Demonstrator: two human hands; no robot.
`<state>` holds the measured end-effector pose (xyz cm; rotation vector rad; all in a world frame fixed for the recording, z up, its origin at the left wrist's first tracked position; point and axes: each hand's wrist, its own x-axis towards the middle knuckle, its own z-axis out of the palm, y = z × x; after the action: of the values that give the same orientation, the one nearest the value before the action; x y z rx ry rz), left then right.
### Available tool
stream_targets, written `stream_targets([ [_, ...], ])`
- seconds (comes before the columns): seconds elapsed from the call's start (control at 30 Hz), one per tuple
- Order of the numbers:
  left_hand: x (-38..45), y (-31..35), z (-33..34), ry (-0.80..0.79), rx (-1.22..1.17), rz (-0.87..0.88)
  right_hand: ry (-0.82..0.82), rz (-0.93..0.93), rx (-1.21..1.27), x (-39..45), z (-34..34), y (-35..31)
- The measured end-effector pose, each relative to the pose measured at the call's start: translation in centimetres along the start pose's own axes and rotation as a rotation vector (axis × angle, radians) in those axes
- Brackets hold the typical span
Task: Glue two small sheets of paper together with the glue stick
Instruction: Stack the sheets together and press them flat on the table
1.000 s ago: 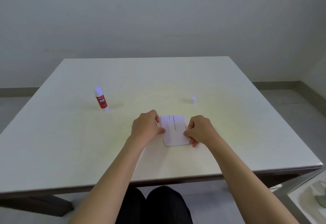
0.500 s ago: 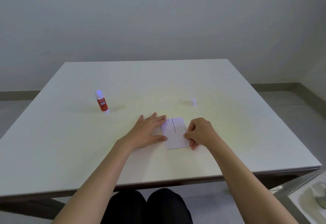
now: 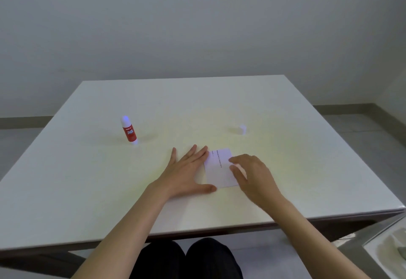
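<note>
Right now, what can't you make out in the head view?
- Paper: one sheet or two stacked, cannot tell; left hand and right hand cover its side edges.
- Print on the paper: too small to read.
- Small white object: maybe the glue stick cap; too small and blurred.
- Object at bottom right: cut off by the frame edge.

On the white counter (image 3: pixel 219 107) a small sheet of paper (image 3: pixel 220 172) lies flat, a line of print running along its far half. The left hand (image 3: pixel 186 173) is spread flat, palm down, its fingertips and thumb touching the paper's left edge, while the right hand (image 3: pixel 252 173) hovers loosely curled over the paper's right edge, fingers parted. A red glue stick (image 3: pixel 129 131) stands upright, uncapped, well to the left, and its white cap (image 3: pixel 242 129) sits apart beyond the paper.
</note>
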<state>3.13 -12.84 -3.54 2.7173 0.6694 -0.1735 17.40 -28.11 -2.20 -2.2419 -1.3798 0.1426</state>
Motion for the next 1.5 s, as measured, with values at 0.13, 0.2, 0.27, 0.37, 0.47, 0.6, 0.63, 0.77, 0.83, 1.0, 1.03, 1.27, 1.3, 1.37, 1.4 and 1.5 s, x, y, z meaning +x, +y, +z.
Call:
stream_targets([
  [0.13, 0.0, -0.2, 0.2, -0.009, 0.036, 0.016, -0.227, -0.356, -0.306, -2.4, 1.1, 0.5],
  [0.2, 0.0, -0.3, 0.3, -0.011, 0.042, 0.018, -0.341, -0.331, -0.334, -2.1, 1.1, 0.4],
  [0.27, 0.2, -0.4, 0.3, -0.022, 0.053, 0.019, -0.405, -0.26, -0.331, -1.1, 1.0, 0.5],
  [0.37, 0.3, -0.3, 0.1, -0.044, 0.072, 0.018, -0.382, -0.205, -0.329, 1.0, 0.9, 1.0],
  [0.47, 0.2, -0.2, -0.1, -0.062, 0.102, 0.016, -0.348, -0.144, -0.318, 2.5, 1.4, 1.5],
  [0.6, 0.1, -0.2, -0.1, -0.055, 0.06, 0.018, -0.295, -0.133, -0.351, 2.8, 2.1, 1.5],
  [0.63, 0.1, -0.1, -0.1, -0.05, 0.038, 0.017, -0.284, -0.135, -0.363, 2.7, 2.2, 1.5],
  [0.77, -0.4, 0.1, -0.1, -0.006, 0.04, 0.052, -0.268, -0.134, -0.377, 2.6, 2.4, 1.3],
  [0.83, -0.7, 0.2, -0.2, 0.01, 0.072, 0.072, -0.256, -0.125, -0.362, 2.4, 2.8, 0.8],
  [1.0, -1.7, -1.1, -0.9, -0.027, 0.068, 0.041, -0.228, -0.133, -0.36, 1.3, 4.4, -1.6],
  [1.03, -2.1, -1.6, -1.0, -0.03, 0.072, 0.038, -0.231, -0.132, -0.353, 1.2, 4.7, -2.2],
  [1.27, -4.9, -4.7, -1.4, -0.048, 0.063, -0.011, -0.244, -0.177, -0.326, 1.8, 6.6, -5.3],
  [1.3, -5.1, -4.9, -1.4, -0.055, 0.061, -0.015, -0.246, -0.177, -0.328, 1.9, 6.7, -5.4],
  [1.37, -5.3, -5.2, -1.4, -0.067, 0.053, -0.02, -0.247, -0.178, -0.331, 1.9, 6.7, -5.4],
  [1.4, -5.3, -5.2, -1.4, -0.068, 0.045, -0.019, -0.243, -0.178, -0.333, 1.9, 6.6, -5.4],
  [1.5, -5.4, -5.5, -1.2, -0.057, 0.028, -0.013, -0.225, -0.211, -0.314, 1.5, 6.1, -5.6],
])
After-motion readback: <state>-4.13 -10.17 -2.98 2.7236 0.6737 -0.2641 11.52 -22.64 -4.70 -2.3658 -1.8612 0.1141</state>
